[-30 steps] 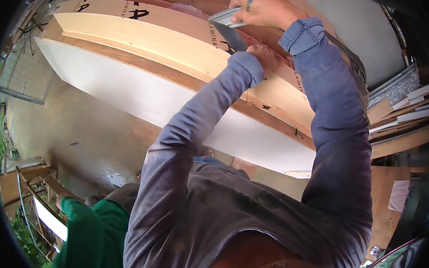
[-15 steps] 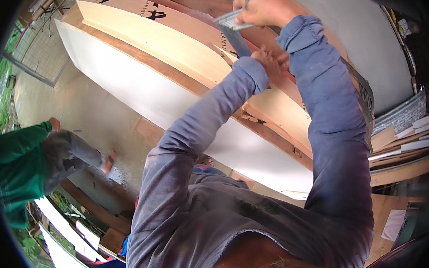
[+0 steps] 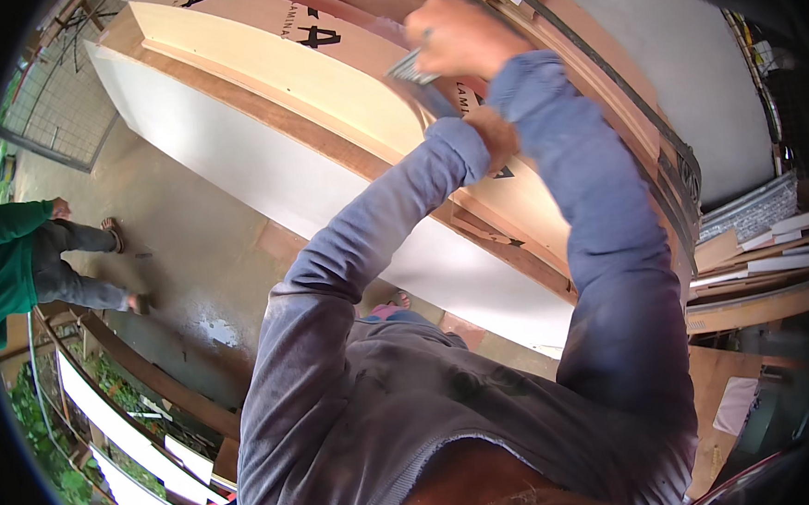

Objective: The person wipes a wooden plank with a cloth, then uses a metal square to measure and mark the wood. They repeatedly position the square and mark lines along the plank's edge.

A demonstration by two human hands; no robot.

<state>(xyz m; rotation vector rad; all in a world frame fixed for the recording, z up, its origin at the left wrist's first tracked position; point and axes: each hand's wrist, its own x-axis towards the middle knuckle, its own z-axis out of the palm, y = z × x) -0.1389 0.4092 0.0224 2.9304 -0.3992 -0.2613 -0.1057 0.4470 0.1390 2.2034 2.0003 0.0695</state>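
Note:
High in the view, my right hand [image 3: 466, 40] is closed around a flat grey metal tool with a ribbed, pale part [image 3: 407, 67] and a darker blade-like part [image 3: 432, 98]. Motion blurs this hand, and the tool's exact kind cannot be made out. My left hand [image 3: 496, 138] is just below it, close to the blade's lower end and over the wooden work. Its fingers are hidden and smeared. Under both hands lies a long, curved pale wooden panel [image 3: 264, 76] with black print, bent along a raised brown wooden base [image 3: 257, 118].
A long white board [image 3: 195, 163] runs along the near side of the base. At the left a person in a green top [image 3: 11, 249] stands on the concrete floor [image 3: 167, 230]. Stacked boards [image 3: 757, 268] lie at the right, and white strips [image 3: 129, 436] at the lower left.
My right hand and the tool have shifted left and slightly down, toward my left wrist. The view has moved slightly. The person in green has stepped farther left.

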